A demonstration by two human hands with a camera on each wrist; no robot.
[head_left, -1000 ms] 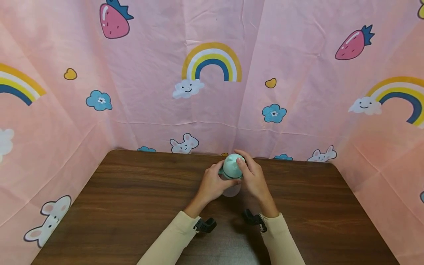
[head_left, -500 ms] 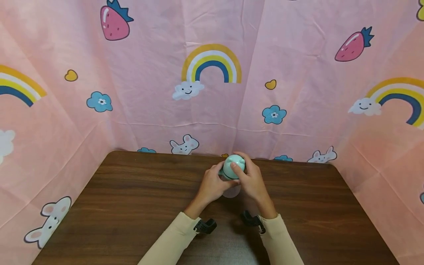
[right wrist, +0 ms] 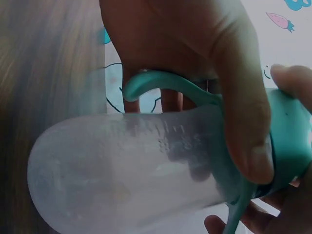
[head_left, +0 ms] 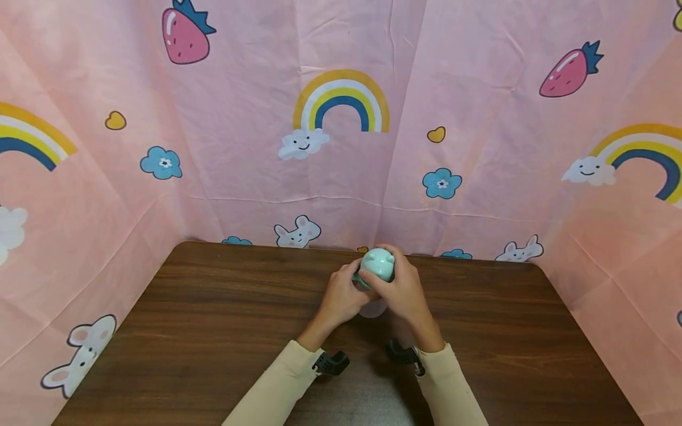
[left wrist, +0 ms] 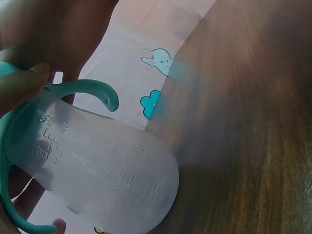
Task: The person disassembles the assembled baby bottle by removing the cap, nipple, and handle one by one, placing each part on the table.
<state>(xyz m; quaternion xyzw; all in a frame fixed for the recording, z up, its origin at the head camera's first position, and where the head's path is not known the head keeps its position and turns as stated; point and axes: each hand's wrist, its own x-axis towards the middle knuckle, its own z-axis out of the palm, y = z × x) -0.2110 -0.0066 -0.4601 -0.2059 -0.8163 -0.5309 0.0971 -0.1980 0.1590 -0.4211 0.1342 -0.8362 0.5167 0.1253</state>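
Note:
A baby bottle (right wrist: 117, 165) with a translucent body, raised measuring marks and two curved teal handles (right wrist: 170, 83) is held between both hands, close over the table in the head view. Its domed teal lid (head_left: 378, 263) carries two small ear-like bumps. My left hand (head_left: 341, 296) grips the bottle round the neck, its thumb laid across the handle ring in the right wrist view. My right hand (head_left: 407, 290) wraps the lid, thumb across its near side and fingers behind. Much of the neck is hidden by the fingers.
The dark wooden table (head_left: 224, 331) spreads out on both sides of the arms. Close behind and beside it hangs a pink cloth (head_left: 240, 118) printed with rainbows, strawberries and rabbits. A black strap device (head_left: 330, 362) sits on each wrist.
My right thumb has slid from the top of the lid down to its lower near side. The lid has shifted slightly right. My left hand has stayed nearly still on the neck.

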